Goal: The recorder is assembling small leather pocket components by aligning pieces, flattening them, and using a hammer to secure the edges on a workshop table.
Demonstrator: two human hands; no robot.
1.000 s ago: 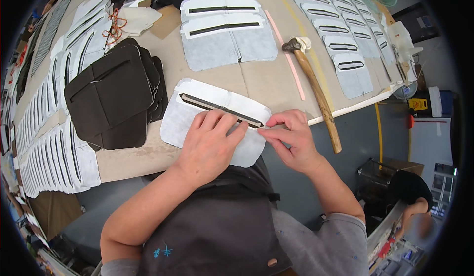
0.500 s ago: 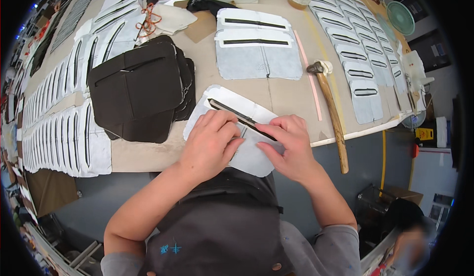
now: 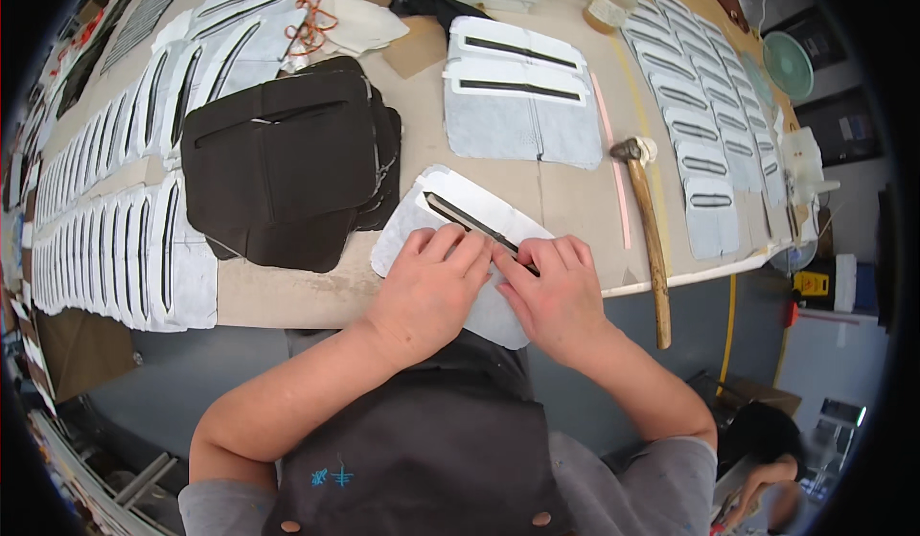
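Observation:
A grey-white fabric panel (image 3: 400, 225) lies tilted at the table's front edge. Across its upper part runs a white backing strip (image 3: 508, 212) with a long dark slot (image 3: 458, 212) in it. My left hand (image 3: 429, 292) rests on the panel, its curled fingers pinching at the slot's lower edge. Close against it, my right hand (image 3: 556, 296) pinches the slot's right end with thumb and forefinger. Both hands' fingertips nearly meet, hiding the middle of the slot. The panel's lower corner shows between the wrists.
Left of the panel is a stack of dark brown panels (image 3: 278, 167). Beyond it lie two overlapping slotted panels (image 3: 522, 134). A wooden-handled hammer (image 3: 654, 239) juts over the front edge at right. Rows of slotted pieces (image 3: 709, 229) fill both sides; a bottle (image 3: 610, 7) stands far back.
My left hand has slid right along the slot, and its fingertips now come up against my right hand's. The whole view has shifted slightly.

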